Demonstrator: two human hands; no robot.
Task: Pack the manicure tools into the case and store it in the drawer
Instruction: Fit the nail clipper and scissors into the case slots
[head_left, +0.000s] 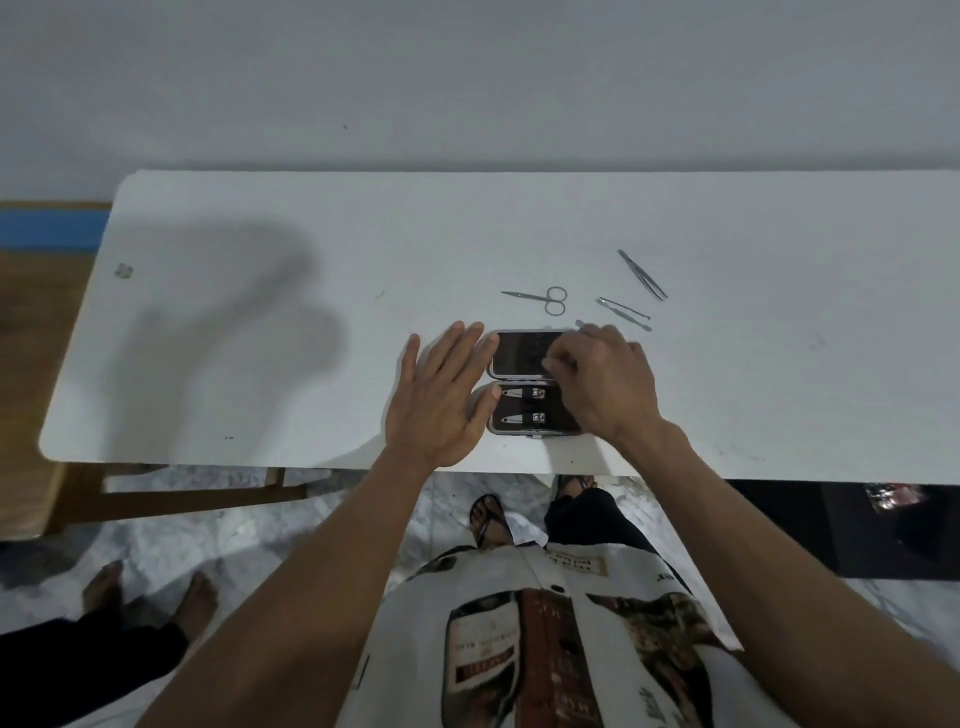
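The dark manicure case (522, 353) lies open on the white table (311, 338), with two nail clippers (524, 405) strapped into its near half. My left hand (441, 400) rests flat and spread, fingertips touching the case's left edge. Curled over the right side of the case, my right hand (605, 379) has its fingertips pinched together over the far half, seemingly on a thin metal tool that is mostly hidden. Beyond the case lie small scissors (540, 297), tweezers (643, 274) and a thin double-ended pick (623, 313).
The table's front edge runs just below the case. A wall stands right behind the table. Another person's bare feet (150, 597) are on the floor at lower left. A wooden frame (31, 499) stands beside the table's left end.
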